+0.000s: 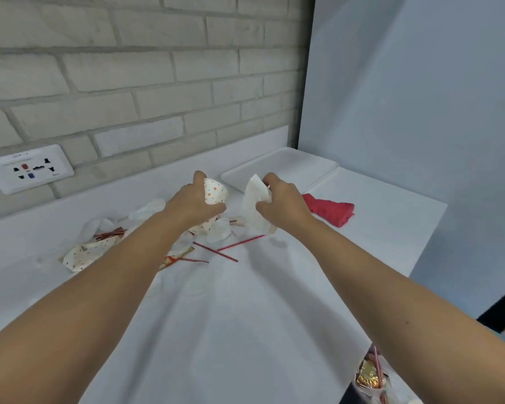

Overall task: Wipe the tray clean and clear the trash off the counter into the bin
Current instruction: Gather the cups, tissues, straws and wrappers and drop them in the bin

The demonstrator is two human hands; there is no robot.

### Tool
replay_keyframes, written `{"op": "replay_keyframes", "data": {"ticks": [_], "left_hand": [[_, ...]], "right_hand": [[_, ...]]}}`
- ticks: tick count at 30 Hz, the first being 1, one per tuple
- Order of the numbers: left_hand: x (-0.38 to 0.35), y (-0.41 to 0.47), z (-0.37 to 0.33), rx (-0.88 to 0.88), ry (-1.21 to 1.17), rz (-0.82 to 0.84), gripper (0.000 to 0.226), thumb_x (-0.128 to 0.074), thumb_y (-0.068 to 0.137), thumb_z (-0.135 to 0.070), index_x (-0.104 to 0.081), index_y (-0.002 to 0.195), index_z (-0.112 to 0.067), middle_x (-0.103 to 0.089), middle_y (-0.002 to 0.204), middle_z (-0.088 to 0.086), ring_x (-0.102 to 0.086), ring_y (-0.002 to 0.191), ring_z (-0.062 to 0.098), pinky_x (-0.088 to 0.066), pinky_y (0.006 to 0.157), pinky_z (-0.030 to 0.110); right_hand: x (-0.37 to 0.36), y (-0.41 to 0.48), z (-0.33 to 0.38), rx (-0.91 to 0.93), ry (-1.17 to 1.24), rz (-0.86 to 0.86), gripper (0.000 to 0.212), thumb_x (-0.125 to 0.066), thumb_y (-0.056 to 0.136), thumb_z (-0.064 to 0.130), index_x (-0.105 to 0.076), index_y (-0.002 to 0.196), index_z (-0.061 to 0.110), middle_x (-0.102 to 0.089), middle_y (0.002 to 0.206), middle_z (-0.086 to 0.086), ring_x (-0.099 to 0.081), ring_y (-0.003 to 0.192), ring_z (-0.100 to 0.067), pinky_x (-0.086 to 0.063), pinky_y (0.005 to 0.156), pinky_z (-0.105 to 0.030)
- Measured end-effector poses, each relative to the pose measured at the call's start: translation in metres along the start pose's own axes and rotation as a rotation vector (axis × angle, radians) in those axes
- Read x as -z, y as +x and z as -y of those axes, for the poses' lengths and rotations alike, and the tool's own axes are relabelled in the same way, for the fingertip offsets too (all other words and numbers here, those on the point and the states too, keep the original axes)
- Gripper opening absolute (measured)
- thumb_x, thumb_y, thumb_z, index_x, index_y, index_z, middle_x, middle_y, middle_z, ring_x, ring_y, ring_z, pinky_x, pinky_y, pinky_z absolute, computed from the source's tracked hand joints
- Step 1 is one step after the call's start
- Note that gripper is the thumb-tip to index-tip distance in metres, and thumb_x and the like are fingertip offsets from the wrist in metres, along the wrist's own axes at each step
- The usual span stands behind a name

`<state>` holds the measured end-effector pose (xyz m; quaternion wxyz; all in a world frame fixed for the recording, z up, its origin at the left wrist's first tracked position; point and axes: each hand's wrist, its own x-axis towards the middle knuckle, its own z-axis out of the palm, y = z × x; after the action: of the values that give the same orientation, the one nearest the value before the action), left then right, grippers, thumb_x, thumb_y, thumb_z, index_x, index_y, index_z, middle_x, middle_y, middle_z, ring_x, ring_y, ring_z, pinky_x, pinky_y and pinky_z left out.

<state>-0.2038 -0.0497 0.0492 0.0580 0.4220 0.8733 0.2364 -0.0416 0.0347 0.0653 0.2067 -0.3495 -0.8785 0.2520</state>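
Brick wall (129, 83) backs the bench (245, 316). Left of the tray (283, 166), my left grip (193, 204) clasps a dotted paper cup (216, 191). It looks light and crushable, best held by its wall. My right grip (283, 204), before the tray, pinches a limp napkin (252, 205).

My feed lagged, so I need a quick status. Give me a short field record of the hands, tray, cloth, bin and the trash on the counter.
left hand: grips a dotted paper cup
right hand: grips white paper
tray: white, in the back right corner
red cloth: bunched on the counter, right of the right hand, untouched
trash on the counter: red straws, flattened cup, scraps
bin: bottom right edge, partly visible, trash inside
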Motion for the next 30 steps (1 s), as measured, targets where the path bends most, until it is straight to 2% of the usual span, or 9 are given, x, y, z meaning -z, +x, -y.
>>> {"op": "replay_keyframes", "data": {"ticks": [3, 6, 9, 13, 18, 20, 23, 28, 30], "left_hand": [[-0.013, -0.020, -0.030, -0.073, -0.062, 0.033, 0.062, -0.065, 0.082, -0.039, -0.027, 0.126, -0.016, -0.049, 0.098, 0.007, -0.052, 0.082, 0.027, -0.041, 0.060, 0.028], [-0.027, -0.040, -0.059, -0.137, -0.129, 0.081, 0.060, -0.063, 0.084, -0.038, -0.026, 0.127, -0.018, -0.048, 0.098, 0.006, -0.049, 0.082, 0.025, -0.035, 0.053, 0.026], [-0.044, -0.059, -0.091, -0.182, -0.193, 0.113, 0.062, -0.063, 0.083, -0.039, -0.026, 0.127, -0.017, -0.047, 0.102, 0.007, -0.049, 0.087, 0.027, -0.041, 0.065, 0.029], [-0.073, -0.085, -0.137, -0.220, -0.239, 0.155, 0.061, -0.064, 0.082, -0.041, -0.027, 0.123, -0.014, -0.047, 0.102, 0.005, -0.049, 0.090, 0.026, -0.037, 0.063, 0.029], [-0.120, -0.117, -0.201, -0.271, -0.326, 0.235, 0.065, -0.067, 0.080, -0.041, -0.026, 0.123, -0.014, -0.048, 0.103, 0.004, -0.054, 0.090, 0.023, -0.043, 0.064, 0.029], [-0.143, -0.131, -0.227, -0.302, -0.354, 0.276, 0.061, -0.067, 0.080, -0.041, -0.027, 0.119, -0.014, -0.050, 0.102, 0.003, -0.055, 0.089, 0.022, -0.047, 0.067, 0.031], [-0.178, -0.155, -0.259, -0.321, -0.393, 0.319, 0.051, -0.065, 0.082, -0.040, -0.026, 0.107, -0.017, -0.051, 0.097, 0.003, -0.054, 0.082, 0.020, -0.043, 0.057, 0.026], [-0.234, -0.185, -0.275, -0.251, -0.389, 0.362, 0.053, -0.067, 0.080, -0.042, -0.029, 0.107, -0.017, -0.053, 0.103, 0.006, -0.057, 0.088, 0.020, -0.049, 0.064, 0.028], [-0.252, -0.197, -0.273, -0.224, -0.369, 0.347, 0.052, -0.069, 0.079, -0.040, -0.029, 0.103, -0.018, -0.053, 0.103, 0.007, -0.055, 0.086, 0.019, -0.045, 0.061, 0.025]], "right_hand": [[0.013, -0.024, -0.015, -0.049, 0.013, -0.049, 0.044, -0.053, 0.085, 0.005, -0.041, 0.128, 0.010, -0.061, 0.111, -0.017, -0.058, 0.100, -0.035, -0.051, 0.080, -0.039], [0.030, -0.046, -0.032, -0.091, 0.016, -0.078, 0.055, -0.052, 0.084, 0.001, -0.035, 0.134, 0.015, -0.056, 0.096, -0.012, -0.058, 0.090, -0.030, -0.048, 0.069, -0.035], [0.050, -0.066, -0.053, -0.134, -0.025, -0.109, 0.063, -0.052, 0.083, 0.001, -0.031, 0.138, 0.023, -0.051, 0.096, -0.007, -0.051, 0.085, -0.025, -0.046, 0.069, -0.034], [0.078, -0.088, -0.091, -0.204, -0.080, -0.148, 0.046, -0.052, 0.084, 0.008, -0.047, 0.129, 0.019, -0.057, 0.116, -0.011, -0.055, 0.102, -0.029, -0.047, 0.073, -0.033], [0.113, -0.121, -0.149, -0.284, -0.089, -0.166, 0.039, -0.047, 0.086, 0.006, -0.054, 0.124, 0.014, -0.060, 0.117, -0.010, -0.054, 0.091, -0.025, -0.040, 0.062, -0.026], [0.126, -0.137, -0.177, -0.329, -0.089, -0.165, 0.039, -0.047, 0.087, 0.007, -0.054, 0.125, 0.013, -0.059, 0.120, -0.010, -0.055, 0.097, -0.025, -0.037, 0.067, -0.025], [0.137, -0.161, -0.222, -0.386, -0.050, -0.142, 0.040, -0.048, 0.087, 0.007, -0.054, 0.127, 0.010, -0.059, 0.124, -0.011, -0.055, 0.110, -0.026, -0.038, 0.074, -0.023], [0.132, -0.191, -0.288, -0.420, 0.010, -0.039, 0.037, -0.046, 0.088, 0.002, -0.057, 0.123, 0.005, -0.060, 0.122, -0.016, -0.056, 0.109, -0.030, -0.039, 0.076, -0.023], [0.120, -0.200, -0.309, -0.434, 0.021, 0.013, 0.038, -0.045, 0.089, 0.003, -0.055, 0.125, 0.007, -0.059, 0.123, -0.016, -0.055, 0.110, -0.030, -0.040, 0.077, -0.024]]}}
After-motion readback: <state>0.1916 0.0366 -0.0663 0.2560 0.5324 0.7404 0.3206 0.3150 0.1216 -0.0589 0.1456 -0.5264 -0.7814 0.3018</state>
